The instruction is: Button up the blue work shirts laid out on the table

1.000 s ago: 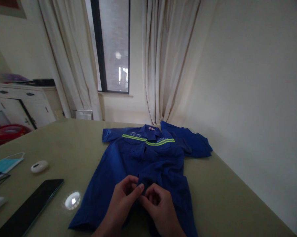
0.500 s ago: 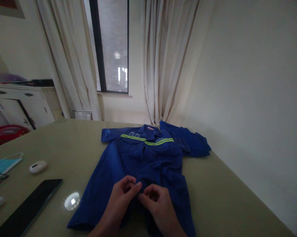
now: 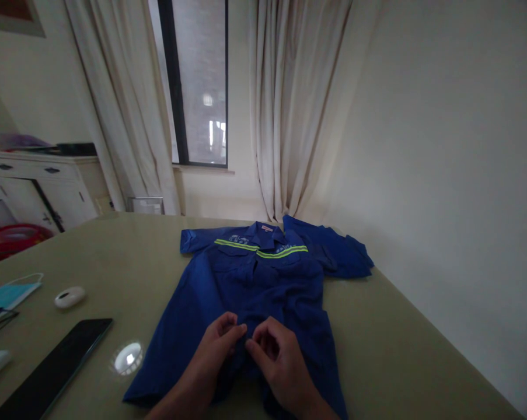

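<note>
The left hand (image 3: 217, 350) bends its thumb and forefinger toward each other over the lower front of a blue shirt (image 3: 245, 280); the right hand (image 3: 281, 361) curls its thumb and fingers in a loop just beside it. Both seem to be at the cloth of the front opening, but what lies between the fingertips is hidden, so I cannot tell whether either pinches it.

From the left edge of the frame, a light-blue mask (image 3: 11, 296), a white oval case (image 3: 69, 297) and a dark phone (image 3: 55, 367) lie on the table (image 3: 398, 350), all apart from the shirt, perhaps to leave it room. The shirt takes the lower centre, front up and spread out, probably so that the opening is within reach of both hands. Its collar (image 3: 267, 234) points to the top of the frame and its hem to the bottom; the long axis runs nearly straight up the picture, with the yellow-green stripe (image 3: 283, 252) crossing it. Right of the collar lies more blue cloth (image 3: 348, 254); whether it is a separate garment is unclear.
</note>
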`<state>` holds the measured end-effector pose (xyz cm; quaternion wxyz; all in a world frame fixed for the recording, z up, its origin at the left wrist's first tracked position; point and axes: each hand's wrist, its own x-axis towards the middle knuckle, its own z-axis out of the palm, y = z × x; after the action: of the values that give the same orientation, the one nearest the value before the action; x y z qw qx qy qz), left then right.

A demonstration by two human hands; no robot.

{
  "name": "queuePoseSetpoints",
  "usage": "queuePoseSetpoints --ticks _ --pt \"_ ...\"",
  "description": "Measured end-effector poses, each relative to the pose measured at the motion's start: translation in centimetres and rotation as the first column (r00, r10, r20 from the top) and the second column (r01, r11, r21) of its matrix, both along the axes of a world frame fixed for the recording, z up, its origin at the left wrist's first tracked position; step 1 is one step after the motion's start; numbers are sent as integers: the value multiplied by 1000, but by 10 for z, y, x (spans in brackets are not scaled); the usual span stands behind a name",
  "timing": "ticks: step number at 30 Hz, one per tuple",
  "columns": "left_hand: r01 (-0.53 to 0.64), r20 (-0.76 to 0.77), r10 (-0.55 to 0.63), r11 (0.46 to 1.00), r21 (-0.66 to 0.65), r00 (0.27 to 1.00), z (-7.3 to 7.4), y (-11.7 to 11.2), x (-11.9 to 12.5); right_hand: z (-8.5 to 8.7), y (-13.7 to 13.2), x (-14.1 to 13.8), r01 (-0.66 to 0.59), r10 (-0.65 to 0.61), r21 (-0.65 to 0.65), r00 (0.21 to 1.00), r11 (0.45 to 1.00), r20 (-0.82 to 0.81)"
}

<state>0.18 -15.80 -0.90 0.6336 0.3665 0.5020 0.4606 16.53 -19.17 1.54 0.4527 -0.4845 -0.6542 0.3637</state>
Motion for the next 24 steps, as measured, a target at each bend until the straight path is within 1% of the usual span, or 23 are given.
queuePoseSetpoints --ticks 3,5,7,9,11,12,13,14,15,16,17,18,20,22,24 --pt "36 -46 -31 994 99 998 11 -1 -2 0 7 7 49 -60 108 994 993 93" --pt "94 -92 -79 980 174 993 22 -2 -4 1 12 13 92 -118 166 982 982 151" --pt "157 -136 -127 957 243 983 31 -5 -11 5 11 23 123 -162 196 966 973 200" --pt "222 -198 -165 924 311 966 32 -10 -25 8 2 39 119 -168 198 953 973 254" --pt "289 -346 -151 873 393 926 25 -18 -50 6 -16 63 80 -138 182 933 980 332" --pt "328 -463 -106 841 430 880 18 -23 -66 3 -28 77 51 -113 168 916 984 384" --pt "376 -603 -29 805 459 797 9 -29 -83 -2 -41 92 30 -97 155 892 987 441" --pt "428 -723 57 772 469 689 0 -34 -102 -8 -53 108 14 -86 147 860 989 502" --pt "484 -813 122 750 451 570 -9 -38 -119 -15 -64 123 -9 -74 142 823 990 563" --pt "518 -867 180 738 431 465 -17 -42 -134 -22 -74 137 -7 -83 143 788 990 610" --pt "546 -898 217 730 410 384 -24 -45 -147 -29 -81 149 2 -101 152 756 988 646" --pt "558 -912 249 728 398 325 -28 -47 -156 -35 -87 159 10 -124 171 729 985 673" --pt "559 -916 308 726 400 256 -33 -48 -167 -43 -91 172 22 -190 240 687 970 702" --pt "546 -901 372 718 432 223 -32 -50 -174 -46 -90 183 16 -269 339 647 940 714" --pt "529 -874 442 701 478 203 -31 -54 -181 -45 -88 196 23 -359 435 603 900 712"
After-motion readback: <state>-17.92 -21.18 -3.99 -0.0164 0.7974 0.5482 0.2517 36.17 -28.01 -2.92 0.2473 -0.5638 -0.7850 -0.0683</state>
